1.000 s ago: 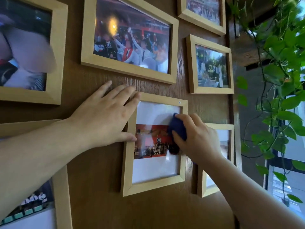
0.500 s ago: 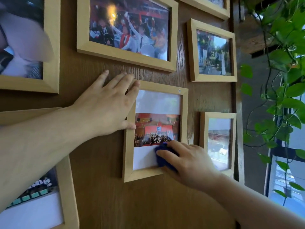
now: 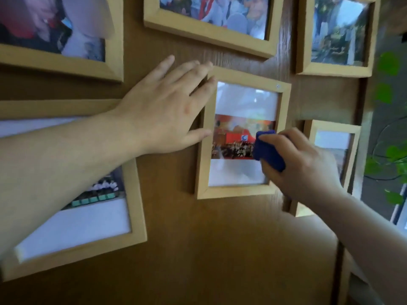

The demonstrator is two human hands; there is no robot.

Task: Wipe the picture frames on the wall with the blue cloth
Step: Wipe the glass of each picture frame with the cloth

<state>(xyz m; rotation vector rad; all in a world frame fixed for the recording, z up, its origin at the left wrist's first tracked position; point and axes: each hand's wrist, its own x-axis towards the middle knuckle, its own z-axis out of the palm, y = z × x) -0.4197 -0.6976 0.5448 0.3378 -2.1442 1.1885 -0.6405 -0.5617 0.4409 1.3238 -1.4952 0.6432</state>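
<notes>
A small upright picture frame (image 3: 284, 100) of light wood hangs at the middle of the brown wooden wall. My right hand (image 3: 304, 164) is closed around the bunched blue cloth (image 3: 267, 150) and presses it on the glass at the frame's right side, over the red photo. My left hand (image 3: 163, 108) lies flat with fingers spread against the frame's upper left corner and left edge, thumb on the left rail.
Other light wood frames surround it: a large frame (image 3: 211, 34) above, one at the upper left (image 3: 66, 64), one at the lower left (image 3: 136, 212), one at the upper right (image 3: 301, 40), a small frame (image 3: 308, 128) partly behind my right hand. Green plant leaves (image 3: 389, 62) hang at the right.
My right hand went down the glass to the frame's bottom with the cloth, then came back up to the right side of the photo. My left hand stayed on the frame. The camera moved closer.
</notes>
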